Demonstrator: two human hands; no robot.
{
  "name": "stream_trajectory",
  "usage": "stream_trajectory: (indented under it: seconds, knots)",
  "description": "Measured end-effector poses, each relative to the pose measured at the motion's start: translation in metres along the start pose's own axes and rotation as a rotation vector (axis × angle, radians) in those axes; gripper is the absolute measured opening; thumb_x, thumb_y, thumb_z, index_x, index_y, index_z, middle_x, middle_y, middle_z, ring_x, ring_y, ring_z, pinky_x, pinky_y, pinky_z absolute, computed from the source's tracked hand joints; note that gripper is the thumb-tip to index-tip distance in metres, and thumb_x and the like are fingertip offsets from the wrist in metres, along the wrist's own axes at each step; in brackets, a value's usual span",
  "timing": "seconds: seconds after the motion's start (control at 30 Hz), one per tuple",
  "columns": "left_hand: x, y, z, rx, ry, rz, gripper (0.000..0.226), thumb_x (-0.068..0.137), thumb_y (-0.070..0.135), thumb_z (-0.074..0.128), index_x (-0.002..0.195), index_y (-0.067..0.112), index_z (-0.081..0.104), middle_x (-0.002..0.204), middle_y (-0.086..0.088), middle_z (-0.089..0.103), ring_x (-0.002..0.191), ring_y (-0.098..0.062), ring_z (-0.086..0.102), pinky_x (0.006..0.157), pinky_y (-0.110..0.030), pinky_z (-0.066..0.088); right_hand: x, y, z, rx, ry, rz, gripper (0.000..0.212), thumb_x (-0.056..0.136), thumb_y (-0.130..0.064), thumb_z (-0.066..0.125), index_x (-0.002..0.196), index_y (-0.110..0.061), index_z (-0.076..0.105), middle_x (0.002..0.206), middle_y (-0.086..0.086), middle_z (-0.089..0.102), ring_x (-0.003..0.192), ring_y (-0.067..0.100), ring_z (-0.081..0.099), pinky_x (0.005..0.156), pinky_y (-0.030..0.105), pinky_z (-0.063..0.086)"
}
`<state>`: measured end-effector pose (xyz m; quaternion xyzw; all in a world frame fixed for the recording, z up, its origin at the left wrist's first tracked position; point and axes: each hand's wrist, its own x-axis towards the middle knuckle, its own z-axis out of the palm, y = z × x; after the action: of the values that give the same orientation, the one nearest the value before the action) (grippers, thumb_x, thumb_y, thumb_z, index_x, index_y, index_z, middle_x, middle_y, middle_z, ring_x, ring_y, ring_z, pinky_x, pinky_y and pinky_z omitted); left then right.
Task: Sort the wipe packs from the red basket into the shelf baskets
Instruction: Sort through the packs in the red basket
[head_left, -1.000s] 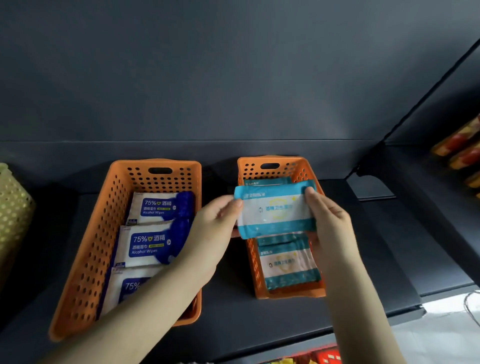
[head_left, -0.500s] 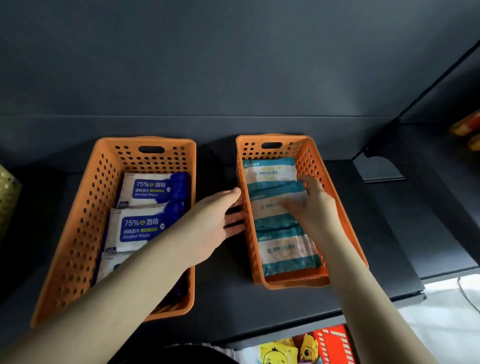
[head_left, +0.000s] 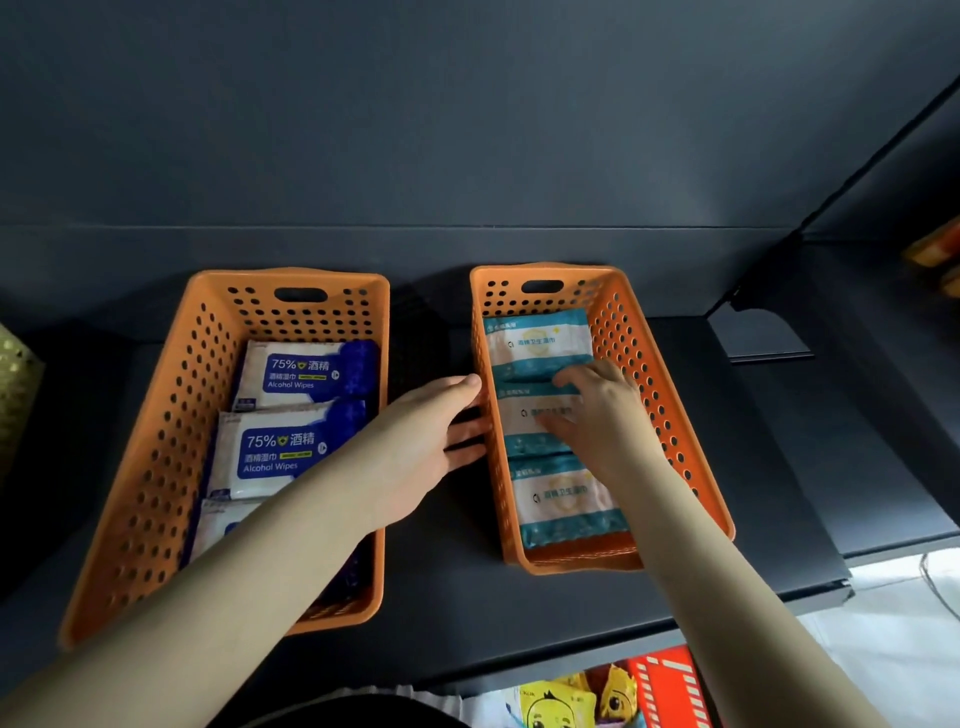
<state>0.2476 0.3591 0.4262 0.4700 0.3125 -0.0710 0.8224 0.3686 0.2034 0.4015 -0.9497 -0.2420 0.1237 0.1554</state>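
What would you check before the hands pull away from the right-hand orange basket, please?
1. Middle teal pack lies flat in the right orange basket, between the other two teal packs: ok.
2. Right hand rests flat on that pack, fingers not curled round it: ok.
3. Left hand steadies the basket's left wall with straight fingers: ok.
4. Kinds kept apart, blue alcohol packs in the left orange basket only: ok.
5. Wipe packs left in the red basket: cannot tell, only a corner shows.
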Motion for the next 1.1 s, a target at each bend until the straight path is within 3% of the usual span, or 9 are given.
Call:
stream_trajectory:
  seconds: [0.13, 0.23, 0.3, 0.43, 0.57, 0.67, 0.83, 0.93, 1.1]
  knots:
    - [-0.007, 0.005, 0.005, -0.039, 0.019, 0.005, 0.031, 0.101, 0.023, 0.049, 0.130, 0.015, 0.057, 0.121, -0.006, 0.066, 0.110, -0.022, 0.064, 0.092, -0.037, 0.053, 0.000, 0.003, -0.002, 0.025, 0.015, -0.003, 0.049, 0.087, -0.034, 0.071, 0.131, -0.017, 0.057, 0.137, 0.003, 0.050, 0.125, 0.027, 0.044, 0.099, 0.036, 0.040]
    - [-0.025, 0.011, 0.005, -0.041, -0.006, 0.060, 0.029, 0.101, 0.017, 0.048, 0.128, 0.012, 0.054, 0.121, -0.006, 0.064, 0.106, -0.022, 0.065, 0.088, -0.033, 0.054, -0.017, -0.002, -0.015, 0.157, 0.108, -0.004, 0.046, 0.091, -0.031, 0.067, 0.134, -0.017, 0.057, 0.133, -0.001, 0.059, 0.111, 0.015, 0.056, 0.086, 0.025, 0.044]
    - [-0.047, 0.013, -0.001, 0.076, -0.012, 0.130, 0.027, 0.101, 0.019, 0.047, 0.126, 0.017, 0.056, 0.121, -0.003, 0.065, 0.105, -0.022, 0.066, 0.087, -0.033, 0.055, -0.044, -0.010, -0.025, 0.222, 0.217, -0.018, 0.041, 0.093, -0.027, 0.063, 0.133, -0.018, 0.058, 0.127, -0.004, 0.064, 0.110, 0.012, 0.061, 0.087, 0.022, 0.046]
    - [-0.114, 0.002, -0.026, 0.434, -0.050, 0.398, 0.023, 0.102, 0.024, 0.044, 0.112, 0.030, 0.064, 0.112, 0.008, 0.072, 0.104, -0.011, 0.068, 0.090, -0.032, 0.053, -0.131, -0.032, -0.030, 0.456, 0.364, -0.040, 0.029, 0.092, -0.021, 0.064, 0.121, -0.018, 0.066, 0.110, -0.010, 0.069, 0.101, 0.006, 0.066, 0.089, 0.028, 0.055]
    - [-0.192, -0.032, -0.064, 0.642, -0.137, 0.603, 0.023, 0.098, 0.030, 0.048, 0.116, 0.031, 0.063, 0.110, 0.018, 0.070, 0.105, -0.001, 0.065, 0.094, -0.025, 0.049, -0.233, -0.058, -0.003, 0.602, 0.434, -0.018, 0.024, 0.090, -0.019, 0.068, 0.114, -0.019, 0.070, 0.109, -0.012, 0.072, 0.104, 0.002, 0.066, 0.094, 0.032, 0.053]
    - [-0.243, -0.073, -0.094, 0.704, -0.181, 0.667, 0.022, 0.094, 0.035, 0.057, 0.116, 0.035, 0.062, 0.112, 0.018, 0.069, 0.109, -0.004, 0.063, 0.095, -0.024, 0.048, -0.316, -0.076, 0.025, 0.608, 0.447, 0.039, 0.024, 0.090, -0.027, 0.066, 0.114, -0.027, 0.068, 0.110, -0.022, 0.068, 0.105, -0.003, 0.063, 0.094, 0.026, 0.050]
    - [-0.297, -0.150, -0.129, 0.716, -0.189, 0.637, 0.026, 0.097, 0.014, 0.054, 0.115, 0.030, 0.063, 0.111, 0.016, 0.070, 0.109, -0.002, 0.063, 0.096, -0.018, 0.046, -0.429, -0.080, 0.085, 0.611, 0.449, 0.174, 0.033, 0.086, -0.044, 0.060, 0.115, -0.029, 0.068, 0.112, -0.021, 0.068, 0.105, 0.000, 0.065, 0.091, 0.031, 0.053]
    - [-0.311, -0.192, -0.136, 0.721, -0.195, 0.586, 0.026, 0.098, 0.011, 0.053, 0.114, 0.028, 0.064, 0.110, 0.016, 0.070, 0.108, -0.001, 0.062, 0.094, -0.016, 0.046, -0.479, -0.067, 0.123, 0.629, 0.446, 0.256, 0.024, 0.089, -0.036, 0.062, 0.112, -0.033, 0.068, 0.111, -0.018, 0.069, 0.102, 0.007, 0.067, 0.085, 0.036, 0.057]
    - [-0.293, -0.258, -0.126, 0.756, -0.213, 0.489, 0.020, 0.098, 0.016, 0.053, 0.109, 0.028, 0.066, 0.106, 0.018, 0.070, 0.105, 0.002, 0.063, 0.088, -0.010, 0.044, -0.523, -0.025, 0.172, 0.713, 0.443, 0.419, 0.019, 0.092, -0.019, 0.064, 0.110, -0.026, 0.067, 0.112, -0.008, 0.070, 0.101, 0.009, 0.067, 0.083, 0.032, 0.056]
